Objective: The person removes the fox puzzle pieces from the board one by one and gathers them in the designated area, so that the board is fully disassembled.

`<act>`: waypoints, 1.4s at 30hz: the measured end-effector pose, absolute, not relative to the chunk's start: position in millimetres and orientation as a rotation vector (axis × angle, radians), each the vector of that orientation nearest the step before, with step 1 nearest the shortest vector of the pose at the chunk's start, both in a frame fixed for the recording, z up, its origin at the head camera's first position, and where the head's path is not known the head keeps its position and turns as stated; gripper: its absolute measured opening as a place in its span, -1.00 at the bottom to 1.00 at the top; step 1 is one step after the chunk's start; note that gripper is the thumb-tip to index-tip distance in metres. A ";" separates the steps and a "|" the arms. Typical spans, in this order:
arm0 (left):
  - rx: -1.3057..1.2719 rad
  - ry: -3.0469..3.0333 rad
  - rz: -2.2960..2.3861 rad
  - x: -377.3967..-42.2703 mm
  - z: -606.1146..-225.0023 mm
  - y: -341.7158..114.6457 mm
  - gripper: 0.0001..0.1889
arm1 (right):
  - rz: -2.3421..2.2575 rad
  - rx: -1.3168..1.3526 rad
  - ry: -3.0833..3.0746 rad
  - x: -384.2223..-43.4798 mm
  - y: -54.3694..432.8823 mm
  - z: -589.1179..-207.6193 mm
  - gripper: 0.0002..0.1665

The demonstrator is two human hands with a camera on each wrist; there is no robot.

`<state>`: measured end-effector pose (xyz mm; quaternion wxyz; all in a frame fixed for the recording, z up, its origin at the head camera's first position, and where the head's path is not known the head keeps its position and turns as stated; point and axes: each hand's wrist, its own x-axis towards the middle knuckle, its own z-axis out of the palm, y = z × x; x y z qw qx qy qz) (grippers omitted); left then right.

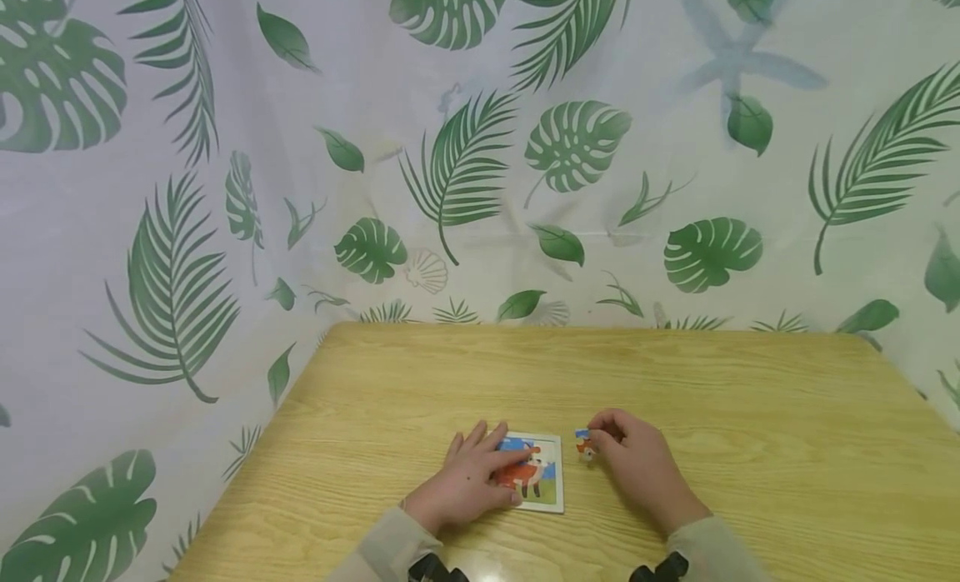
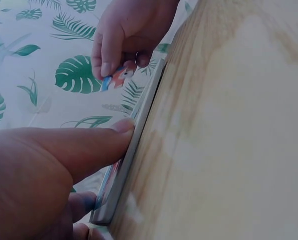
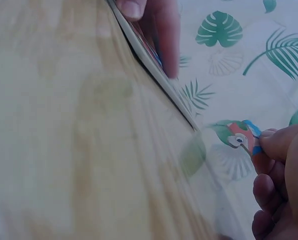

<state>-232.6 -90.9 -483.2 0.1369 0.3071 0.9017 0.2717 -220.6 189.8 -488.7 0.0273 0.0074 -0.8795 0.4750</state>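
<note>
A small jigsaw puzzle in a white-rimmed tray (image 1: 560, 492) lies flat on the table, its picture an orange fox-like animal on blue and green. My left hand (image 1: 471, 482) rests over the puzzle's left side with fingers spread, index finger reaching across the picture. In the left wrist view its thumb touches the tray's near edge (image 2: 139, 131). Just right of the tray, my right hand (image 1: 641, 461) pinches a puzzle piece (image 1: 582, 445) between thumb and fingers. The right wrist view shows the piece (image 3: 241, 139) with orange, blue and an eye, held above the table.
The wood-grain table (image 1: 420, 373) extends behind and to both sides of the hands. A white curtain (image 1: 480, 298) printed with green leaves stands along the table's back and left edges.
</note>
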 end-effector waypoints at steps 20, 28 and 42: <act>0.885 2.611 0.777 -232.5 -480.4 -93.0 -0.34 | 1.241 -0.043 -2.748 -207.5 252.0 -489.3 -0.56; 0.891 2.599 0.773 -232.3 -481.0 -92.3 -0.35 | 1.197 -0.124 -2.811 -201.2 282.8 -493.1 -0.52; 0.892 2.610 0.778 -233.6 -482.9 -93.2 -0.35 | 0.944 -0.055 -2.906 -206.0 319.7 -494.5 -0.61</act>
